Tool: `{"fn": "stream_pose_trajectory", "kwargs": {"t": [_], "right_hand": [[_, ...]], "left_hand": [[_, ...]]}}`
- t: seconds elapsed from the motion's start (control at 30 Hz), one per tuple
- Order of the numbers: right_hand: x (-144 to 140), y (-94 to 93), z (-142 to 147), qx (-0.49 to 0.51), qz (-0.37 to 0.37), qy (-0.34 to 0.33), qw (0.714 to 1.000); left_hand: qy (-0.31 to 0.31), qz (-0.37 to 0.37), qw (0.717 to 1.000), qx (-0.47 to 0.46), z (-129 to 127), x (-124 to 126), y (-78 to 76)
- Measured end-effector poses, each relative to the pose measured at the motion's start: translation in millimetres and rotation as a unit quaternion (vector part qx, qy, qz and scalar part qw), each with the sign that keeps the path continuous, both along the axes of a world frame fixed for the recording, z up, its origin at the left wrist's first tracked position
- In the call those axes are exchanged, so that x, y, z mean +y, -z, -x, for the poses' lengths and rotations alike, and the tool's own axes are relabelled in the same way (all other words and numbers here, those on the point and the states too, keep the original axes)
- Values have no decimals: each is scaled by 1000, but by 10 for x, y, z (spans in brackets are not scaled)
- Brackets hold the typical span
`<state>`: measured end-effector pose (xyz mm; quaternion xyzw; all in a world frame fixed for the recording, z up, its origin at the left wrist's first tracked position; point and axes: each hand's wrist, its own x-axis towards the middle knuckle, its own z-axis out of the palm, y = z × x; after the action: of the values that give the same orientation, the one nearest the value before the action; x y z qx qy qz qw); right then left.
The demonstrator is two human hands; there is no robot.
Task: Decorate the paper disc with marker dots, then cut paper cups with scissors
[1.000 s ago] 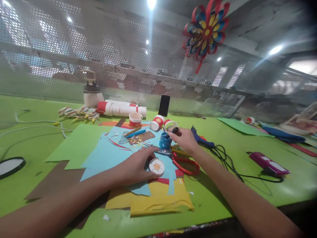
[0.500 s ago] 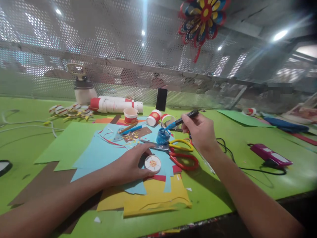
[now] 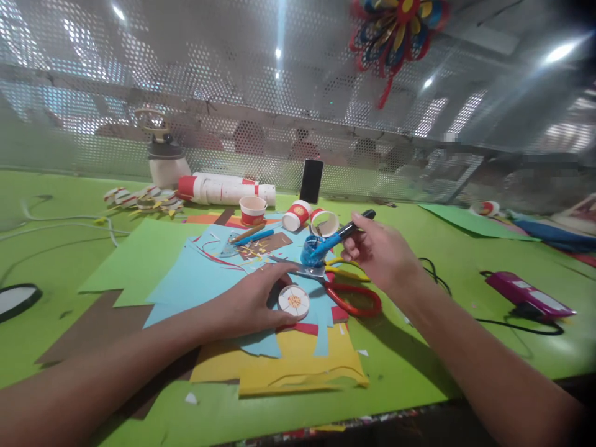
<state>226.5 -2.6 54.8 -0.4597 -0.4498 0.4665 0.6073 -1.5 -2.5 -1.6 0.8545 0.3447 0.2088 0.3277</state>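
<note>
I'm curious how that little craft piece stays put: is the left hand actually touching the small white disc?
Touching. The head view shows the left hand wrapped around the white disc, thumb and fingertips against its rim, no gap between them.

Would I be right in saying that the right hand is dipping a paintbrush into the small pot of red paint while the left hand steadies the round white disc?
Not quite: in the head view the small pot holds blue paint, not red. The right hand does dip the blue-tipped, black-handled paintbrush into it, while the left hand steadies the round white disc.
</note>
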Motion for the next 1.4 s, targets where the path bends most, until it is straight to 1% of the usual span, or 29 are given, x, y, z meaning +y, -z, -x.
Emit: {"fn": "stream_pose_trajectory", "kwargs": {"t": [0.1,0.2,0.3,0.37,0.47,0.7,0.87,0.97,1.17,1.4], "right_hand": [[-51,47,71,-4,14,-14,1000],[-125,137,132,-32,-11,-19,999],[-228,212,162,-97,-53,-29,993],[-299,227,168,-150,-72,-34,985],[-376,208,166,-214,-87,-12,973],[-411,190,161,-240,-101,-16,965],[-430,211,223,-265,-122,-51,955],[-435,230,247,-281,-130,-58,949],[-427,263,249,-287,-110,-78,949],[-410,269,254,-299,-90,-76,947]], "left_hand": [[6,-12,1000,0,1,13,13],[0,-12,1000,3,-3,16,14],[1,-15,1000,0,-9,12,1],[2,-13,1000,-4,-10,9,-7],[2,-12,1000,-6,-10,5,-11],[-1,-17,1000,7,-15,3,-3],[2,-29,1000,5,-10,3,4],[4,-39,999,0,-11,3,6],[10,-51,999,-14,-19,10,5],[10,-45,999,-2,-17,6,-9]]}}
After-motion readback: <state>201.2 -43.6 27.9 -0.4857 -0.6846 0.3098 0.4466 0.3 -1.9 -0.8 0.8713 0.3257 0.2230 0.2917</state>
